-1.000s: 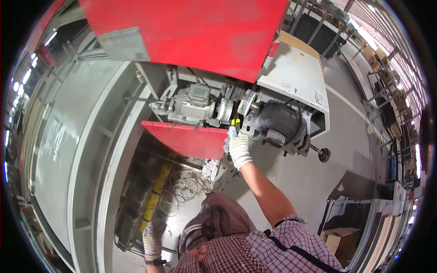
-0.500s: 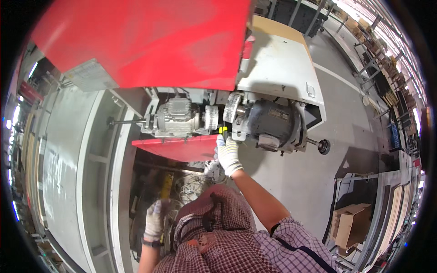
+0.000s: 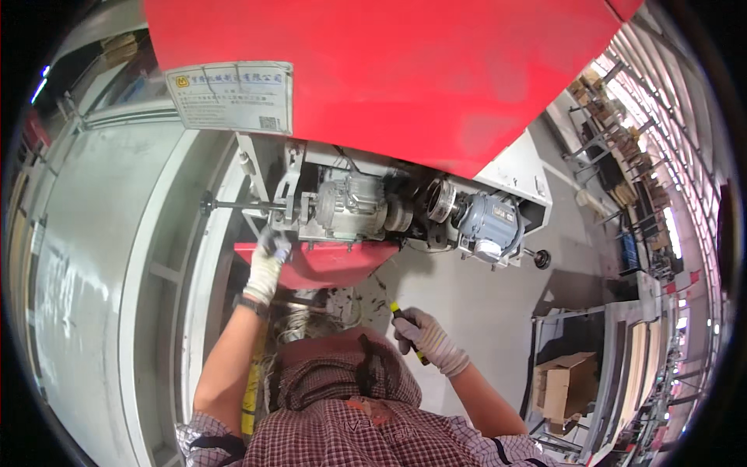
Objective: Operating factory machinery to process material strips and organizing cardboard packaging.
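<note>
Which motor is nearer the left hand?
The silver-grey motor, left of the pair, up and to the right of the left hand. The other, the blue-grey motor, sits farther right across a gap.

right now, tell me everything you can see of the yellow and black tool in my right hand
The tool is slim, black with bright yellow-green parts, and looks like plastic where it shows. Your gloved right hand wraps its middle, hiding that stretch; one end juts out above the grip and the other shows below. In the picture it slants, top end to the left, against the grey floor. Nothing but the hand appears to touch it. Its exact kind cannot be told.
</note>
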The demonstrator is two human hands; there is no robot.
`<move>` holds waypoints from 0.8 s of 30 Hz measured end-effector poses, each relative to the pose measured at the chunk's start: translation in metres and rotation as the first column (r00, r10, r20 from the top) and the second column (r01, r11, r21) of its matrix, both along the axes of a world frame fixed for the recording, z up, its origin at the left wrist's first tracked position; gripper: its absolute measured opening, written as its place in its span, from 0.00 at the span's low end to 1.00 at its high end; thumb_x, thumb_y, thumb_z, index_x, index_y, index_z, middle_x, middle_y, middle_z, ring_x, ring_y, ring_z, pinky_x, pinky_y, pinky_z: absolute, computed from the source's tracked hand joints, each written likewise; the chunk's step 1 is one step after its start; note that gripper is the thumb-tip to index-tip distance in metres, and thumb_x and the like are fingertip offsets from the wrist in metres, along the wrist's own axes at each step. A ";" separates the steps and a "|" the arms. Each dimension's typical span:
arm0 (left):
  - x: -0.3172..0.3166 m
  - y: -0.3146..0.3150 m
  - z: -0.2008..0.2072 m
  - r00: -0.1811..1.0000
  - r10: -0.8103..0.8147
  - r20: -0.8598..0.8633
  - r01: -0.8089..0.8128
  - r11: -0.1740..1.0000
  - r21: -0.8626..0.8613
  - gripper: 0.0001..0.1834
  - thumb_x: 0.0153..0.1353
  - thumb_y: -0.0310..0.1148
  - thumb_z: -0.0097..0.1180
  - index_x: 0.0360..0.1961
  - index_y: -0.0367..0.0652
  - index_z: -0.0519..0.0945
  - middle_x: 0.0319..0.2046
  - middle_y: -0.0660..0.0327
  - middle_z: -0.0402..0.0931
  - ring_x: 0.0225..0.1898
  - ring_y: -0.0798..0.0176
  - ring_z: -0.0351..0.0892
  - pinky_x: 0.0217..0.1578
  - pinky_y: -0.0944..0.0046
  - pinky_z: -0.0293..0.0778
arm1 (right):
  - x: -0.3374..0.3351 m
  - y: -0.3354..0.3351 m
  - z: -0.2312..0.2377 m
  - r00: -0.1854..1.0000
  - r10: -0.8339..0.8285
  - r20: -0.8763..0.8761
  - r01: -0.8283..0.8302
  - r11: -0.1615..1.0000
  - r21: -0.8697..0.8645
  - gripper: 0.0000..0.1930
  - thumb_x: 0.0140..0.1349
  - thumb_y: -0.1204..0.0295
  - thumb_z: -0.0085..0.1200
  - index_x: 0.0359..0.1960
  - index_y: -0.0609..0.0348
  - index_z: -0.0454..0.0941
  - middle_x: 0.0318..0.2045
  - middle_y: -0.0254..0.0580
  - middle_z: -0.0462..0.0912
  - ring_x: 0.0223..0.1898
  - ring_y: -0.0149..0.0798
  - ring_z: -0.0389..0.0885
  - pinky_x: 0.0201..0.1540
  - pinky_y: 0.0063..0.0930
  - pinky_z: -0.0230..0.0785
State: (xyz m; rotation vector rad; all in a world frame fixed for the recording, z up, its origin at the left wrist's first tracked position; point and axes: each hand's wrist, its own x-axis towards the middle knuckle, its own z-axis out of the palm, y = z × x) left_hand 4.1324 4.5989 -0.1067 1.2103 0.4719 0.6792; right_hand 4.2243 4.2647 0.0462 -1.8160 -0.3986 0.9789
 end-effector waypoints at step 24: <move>-0.347 -0.115 -0.244 0.398 -0.287 -0.871 0.205 0.954 -0.220 0.18 0.68 0.36 0.39 0.36 0.37 0.80 0.28 0.52 0.78 0.29 0.56 0.80 0.30 0.58 0.74 | 0.080 0.109 0.077 0.721 -0.670 0.178 0.641 0.742 0.198 0.17 0.61 0.54 0.55 0.20 0.46 0.69 0.10 0.30 0.68 0.07 0.32 0.66 0.08 0.25 0.58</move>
